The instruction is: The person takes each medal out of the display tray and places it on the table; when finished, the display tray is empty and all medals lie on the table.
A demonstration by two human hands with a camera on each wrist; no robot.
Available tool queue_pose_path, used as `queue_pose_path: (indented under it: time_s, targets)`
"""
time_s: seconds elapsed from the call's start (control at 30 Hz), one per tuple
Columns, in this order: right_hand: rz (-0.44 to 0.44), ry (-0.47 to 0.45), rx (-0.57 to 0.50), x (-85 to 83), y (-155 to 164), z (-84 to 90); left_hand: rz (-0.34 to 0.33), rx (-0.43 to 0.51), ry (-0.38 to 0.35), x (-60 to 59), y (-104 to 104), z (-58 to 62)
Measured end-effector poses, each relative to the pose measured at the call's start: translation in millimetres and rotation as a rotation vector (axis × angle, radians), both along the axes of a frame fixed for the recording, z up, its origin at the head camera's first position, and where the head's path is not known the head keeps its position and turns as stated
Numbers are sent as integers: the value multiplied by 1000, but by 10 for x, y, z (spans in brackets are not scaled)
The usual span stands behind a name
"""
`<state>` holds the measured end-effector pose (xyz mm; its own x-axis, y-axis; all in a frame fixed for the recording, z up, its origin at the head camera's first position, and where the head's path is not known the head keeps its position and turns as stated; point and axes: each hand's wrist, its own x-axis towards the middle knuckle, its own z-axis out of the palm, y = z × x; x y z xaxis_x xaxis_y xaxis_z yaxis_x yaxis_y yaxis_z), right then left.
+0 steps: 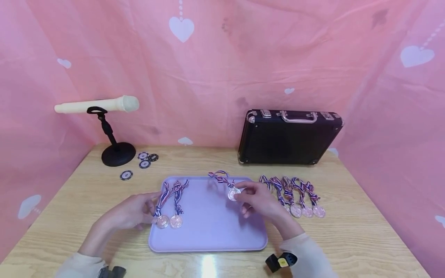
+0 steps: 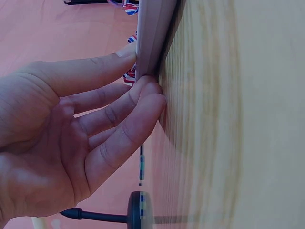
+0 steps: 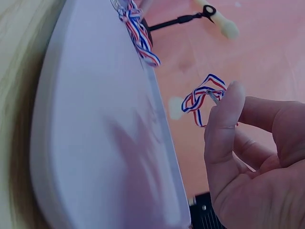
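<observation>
The right hand [image 1: 259, 200] pinches a round silver medal with a red-white-blue ribbon [image 1: 233, 193] above the flat lilac plastic tray [image 1: 208, 227], toward its 1 o'clock corner. The left hand [image 1: 133, 212], fingers straight, touches the tray's 9 o'clock edge on the wooden counter [image 1: 365, 239].

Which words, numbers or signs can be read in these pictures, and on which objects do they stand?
No text can be read.
Round metal medals: embossing too small.
Black-and-white poker chips: markings blurred.
Black hard case: no label visible.
Pink backdrop cloth: only white hearts, no words.
</observation>
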<state>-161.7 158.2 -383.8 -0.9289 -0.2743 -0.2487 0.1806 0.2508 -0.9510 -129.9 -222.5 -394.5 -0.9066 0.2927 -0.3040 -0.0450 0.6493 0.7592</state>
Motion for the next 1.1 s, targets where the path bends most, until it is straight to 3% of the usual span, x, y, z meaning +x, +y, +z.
queue_pose_path:
  time_s: [0.47, 1.1]
  targets:
    - [-95, 17, 14, 29, 561, 108, -11, -2, 11, 7, -27, 10]
    - [-259, 43, 7, 177, 1756, 111, -3, -22, -11, -5, -10, -16]
